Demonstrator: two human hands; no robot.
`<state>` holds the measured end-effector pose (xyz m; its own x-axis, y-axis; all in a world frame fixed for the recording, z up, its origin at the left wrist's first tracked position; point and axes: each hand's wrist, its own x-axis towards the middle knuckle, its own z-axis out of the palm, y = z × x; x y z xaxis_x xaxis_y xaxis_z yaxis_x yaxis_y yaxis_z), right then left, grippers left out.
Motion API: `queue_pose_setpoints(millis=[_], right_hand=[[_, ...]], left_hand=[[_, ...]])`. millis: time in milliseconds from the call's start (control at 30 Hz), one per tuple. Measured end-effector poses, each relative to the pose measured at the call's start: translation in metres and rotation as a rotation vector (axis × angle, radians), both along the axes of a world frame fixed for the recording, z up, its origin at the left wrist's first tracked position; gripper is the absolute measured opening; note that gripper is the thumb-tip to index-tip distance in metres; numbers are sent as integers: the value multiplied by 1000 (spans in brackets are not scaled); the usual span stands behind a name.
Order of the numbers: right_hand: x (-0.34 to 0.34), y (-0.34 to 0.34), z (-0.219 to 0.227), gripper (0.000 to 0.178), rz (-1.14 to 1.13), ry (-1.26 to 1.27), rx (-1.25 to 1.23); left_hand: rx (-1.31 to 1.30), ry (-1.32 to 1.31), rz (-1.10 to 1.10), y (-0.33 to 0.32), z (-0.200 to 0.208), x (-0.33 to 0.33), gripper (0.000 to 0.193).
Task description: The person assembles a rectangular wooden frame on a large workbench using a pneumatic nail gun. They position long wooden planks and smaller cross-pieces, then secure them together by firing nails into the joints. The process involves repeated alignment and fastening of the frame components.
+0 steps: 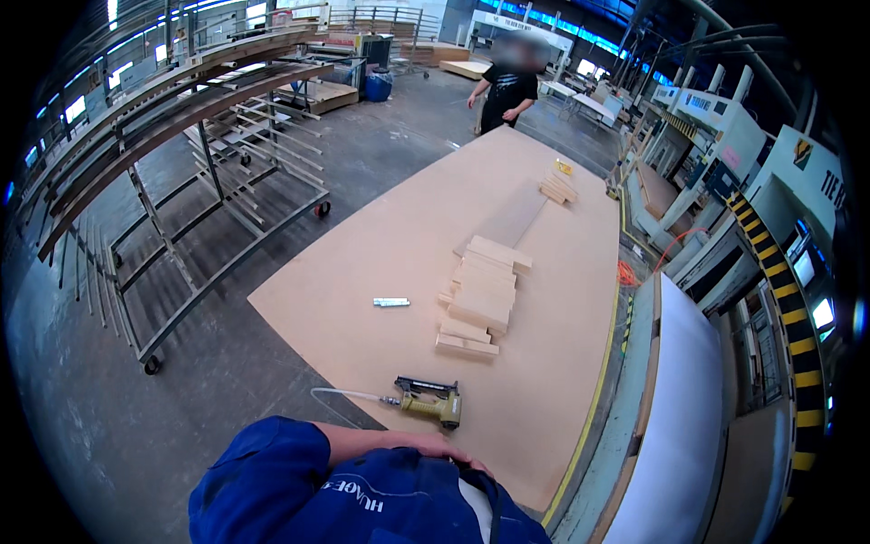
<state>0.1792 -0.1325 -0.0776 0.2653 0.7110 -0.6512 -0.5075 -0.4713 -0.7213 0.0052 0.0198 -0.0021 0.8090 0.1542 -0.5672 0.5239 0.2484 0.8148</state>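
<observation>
My left hand [446, 447] is drawn in against the front of my blue jacket [335, 499], by its opening. Its fingers are partly hidden at the jacket's edge, so I cannot make out their grip. My right hand is out of sight. Just beyond the left hand, a pneumatic staple gun [439, 406] with an olive body and black magazine lies on a large tan board [362, 354]. A pale air hose [349, 393] runs from it to the left. Silver strips of fasteners [391, 302] lie farther up, left of a pile of pale wood blocks [482, 295].
A smaller wood stack [558, 189] and a yellow item [564, 167] sit at the board's far end, past a greyish panel [503, 216]. A person [509, 91] stands beyond. A wheeled metal rack [204, 272] is at left; machines [716, 118] line the right.
</observation>
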Motion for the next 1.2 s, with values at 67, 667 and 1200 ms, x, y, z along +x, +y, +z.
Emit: queue_pose_setpoints(millis=[67, 667, 1200], right_hand=[[-3, -4, 10, 18, 5, -24, -22], [55, -34, -173, 56, -357, -126, -32], [39, 8, -13, 33, 229, -368, -48]], left_hand=[[-58, -86, 3, -9, -4, -4, 67], [233, -176, 65, 1, -65, 2, 54], [218, 129, 50, 1, -57, 7, 60]])
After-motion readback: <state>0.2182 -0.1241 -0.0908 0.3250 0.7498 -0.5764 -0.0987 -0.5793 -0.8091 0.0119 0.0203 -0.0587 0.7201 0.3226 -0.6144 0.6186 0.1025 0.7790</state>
